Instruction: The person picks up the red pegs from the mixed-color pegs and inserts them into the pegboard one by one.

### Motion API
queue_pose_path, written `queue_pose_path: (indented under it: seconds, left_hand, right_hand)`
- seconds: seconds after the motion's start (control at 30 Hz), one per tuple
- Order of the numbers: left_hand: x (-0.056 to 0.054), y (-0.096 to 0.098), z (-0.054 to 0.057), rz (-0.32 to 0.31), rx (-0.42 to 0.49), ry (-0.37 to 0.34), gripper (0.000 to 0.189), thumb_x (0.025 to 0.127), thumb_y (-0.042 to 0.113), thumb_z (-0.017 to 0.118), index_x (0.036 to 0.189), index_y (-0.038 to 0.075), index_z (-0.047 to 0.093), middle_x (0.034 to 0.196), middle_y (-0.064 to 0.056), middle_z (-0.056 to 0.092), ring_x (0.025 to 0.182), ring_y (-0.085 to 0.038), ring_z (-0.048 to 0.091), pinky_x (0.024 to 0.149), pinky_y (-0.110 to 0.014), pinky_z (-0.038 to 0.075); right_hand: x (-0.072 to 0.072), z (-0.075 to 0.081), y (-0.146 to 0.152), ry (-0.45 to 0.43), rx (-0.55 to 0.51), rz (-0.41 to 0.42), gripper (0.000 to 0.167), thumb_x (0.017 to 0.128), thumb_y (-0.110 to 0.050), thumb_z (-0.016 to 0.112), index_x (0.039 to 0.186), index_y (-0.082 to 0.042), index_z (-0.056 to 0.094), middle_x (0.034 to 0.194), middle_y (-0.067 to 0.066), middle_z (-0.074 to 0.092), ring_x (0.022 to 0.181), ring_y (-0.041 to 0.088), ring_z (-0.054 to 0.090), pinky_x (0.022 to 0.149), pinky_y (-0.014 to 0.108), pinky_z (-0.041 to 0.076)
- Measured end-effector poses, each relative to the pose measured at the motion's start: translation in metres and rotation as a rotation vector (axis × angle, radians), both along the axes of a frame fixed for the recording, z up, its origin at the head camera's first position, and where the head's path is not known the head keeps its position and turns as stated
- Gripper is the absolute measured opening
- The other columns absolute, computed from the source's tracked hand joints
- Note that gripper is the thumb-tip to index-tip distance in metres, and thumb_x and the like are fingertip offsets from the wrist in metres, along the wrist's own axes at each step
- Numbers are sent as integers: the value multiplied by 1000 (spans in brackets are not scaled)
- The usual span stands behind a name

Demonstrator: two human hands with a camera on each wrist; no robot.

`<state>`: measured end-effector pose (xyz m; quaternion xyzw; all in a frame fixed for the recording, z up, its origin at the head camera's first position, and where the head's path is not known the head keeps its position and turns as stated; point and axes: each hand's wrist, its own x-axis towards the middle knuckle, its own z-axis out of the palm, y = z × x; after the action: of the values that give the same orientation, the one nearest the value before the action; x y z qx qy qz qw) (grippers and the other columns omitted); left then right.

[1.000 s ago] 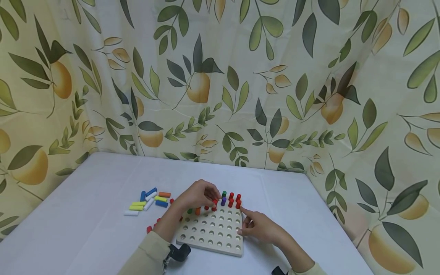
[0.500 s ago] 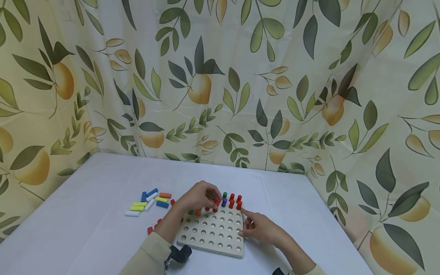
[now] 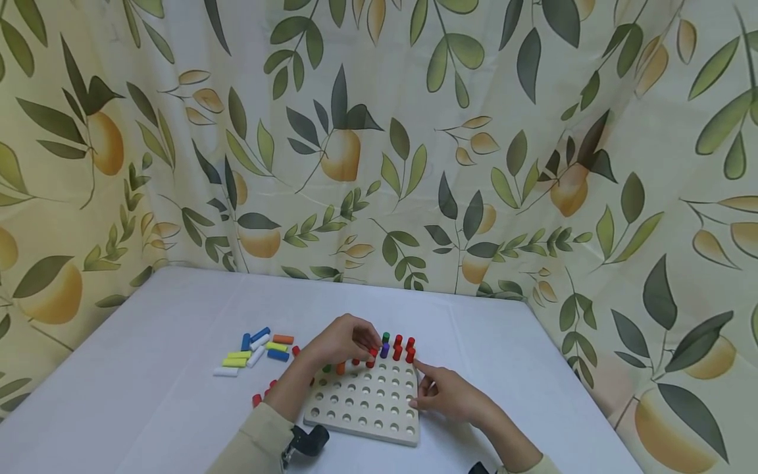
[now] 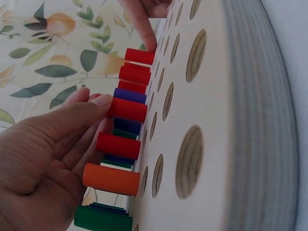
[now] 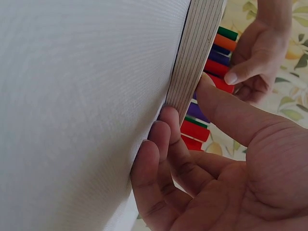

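The pale wooden pegboard (image 3: 385, 434) lies on the table with several rows of round holes. Over its back rows my left hand (image 3: 340, 339) pinches a red peg (image 4: 127, 109) between thumb and fingers; the peg stands roughly upright, its lower end at the board. Beside it in the left wrist view stand another red peg (image 4: 118, 146), an orange peg (image 4: 111, 179) and a green peg (image 4: 103, 219). My right hand (image 3: 447, 392) holds the board's right edge, thumb on top and fingers at the side, as the right wrist view (image 5: 211, 163) shows.
Loose blue, white, yellow and orange pegs (image 3: 278, 355) lie on the white tablecloth (image 3: 148, 368), left of the board. A few red pegs (image 3: 256, 399) lie partly behind my left forearm. Red pegs (image 3: 398, 353) and a purple peg (image 3: 385, 350) stand at the board's back right.
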<state>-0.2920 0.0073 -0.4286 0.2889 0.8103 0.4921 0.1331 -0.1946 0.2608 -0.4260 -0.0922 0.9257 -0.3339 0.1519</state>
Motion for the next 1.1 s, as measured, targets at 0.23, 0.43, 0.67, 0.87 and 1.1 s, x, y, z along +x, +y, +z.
queue_pose_path:
  seconds: [0.23,0.43,0.67,0.87,1.1]
  left_hand:
    - [-1,-1,1,4,-5,-2,21,85,-8,80,100,6,77,92,4,72,83,-15,68,82,-29,57]
    - [-1,-1,2,-2,-9,-8,20,84,-5,82,99,7,77,92,4,72,82,-15,68,81,-29,58]
    - [-2,-2,1,10,-11,1,22,84,-6,82,97,10,77,92,5,71,83,-14,68,82,-29,57]
    - [-2,-1,0,12,-5,-8,22,85,-8,80,101,7,77,92,4,72,84,-15,69,82,-29,58]
    - [-3,-2,1,5,-6,-4,21,86,-7,80,99,9,77,92,3,72,84,-15,69,82,-29,58]
  right_hand:
    - [-1,0,0,-3,7,-12,85,89,-25,84,153,7,40,87,2,59,78,18,54,64,28,42]
    - [0,0,0,-1,-9,-2,84,89,-24,84,153,8,39,87,2,59,78,18,54,64,28,42]
    - [-1,0,1,-9,4,-8,85,88,-25,85,153,6,41,87,2,59,78,18,54,64,29,42]
    - [-2,-1,1,-9,5,-5,84,89,-24,84,154,6,41,87,2,59,78,18,54,64,28,42]
    - [-1,0,1,-4,-2,6,84,89,-24,84,153,8,40,87,2,59,78,18,54,63,28,42]
